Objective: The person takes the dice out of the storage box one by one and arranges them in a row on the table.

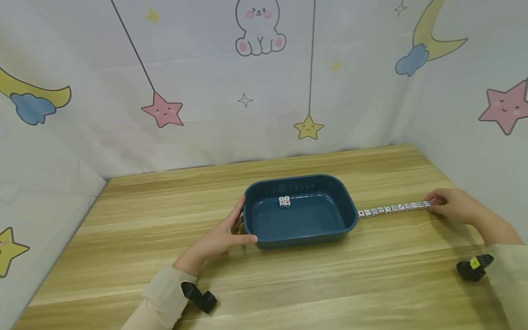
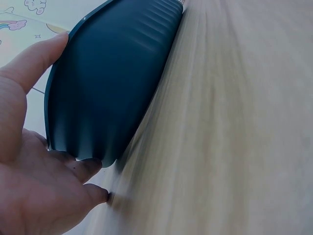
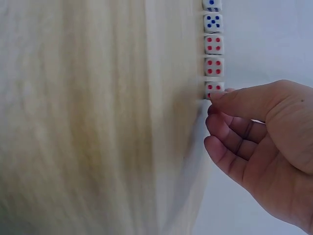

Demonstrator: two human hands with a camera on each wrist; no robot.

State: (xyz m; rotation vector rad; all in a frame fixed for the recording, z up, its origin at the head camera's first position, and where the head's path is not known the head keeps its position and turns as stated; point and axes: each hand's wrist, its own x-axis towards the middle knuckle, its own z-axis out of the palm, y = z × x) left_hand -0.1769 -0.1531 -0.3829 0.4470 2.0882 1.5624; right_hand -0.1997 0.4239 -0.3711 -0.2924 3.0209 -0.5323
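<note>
A dark blue-green rectangular tray (image 1: 305,242) stands on the wooden table. My left hand (image 1: 218,237) holds its left end, the thumb at the near corner of the rim and the fingers round the side. In the left wrist view the thumb rests at the edge of the tray (image 2: 107,83). From the tray's right side a row of white dice (image 1: 394,208) runs to my right hand (image 1: 453,206). That hand pinches the outermost die (image 3: 213,88) between thumb and fingers. A few dice (image 1: 284,201) sit together inside the tray, toward its far left.
The wooden table (image 1: 165,211) meets white curtains (image 1: 206,137) with printed stars and moons at the back and both sides. A black wrist camera (image 1: 199,297) is strapped to the left sleeve, another black wrist camera (image 1: 472,269) to the right.
</note>
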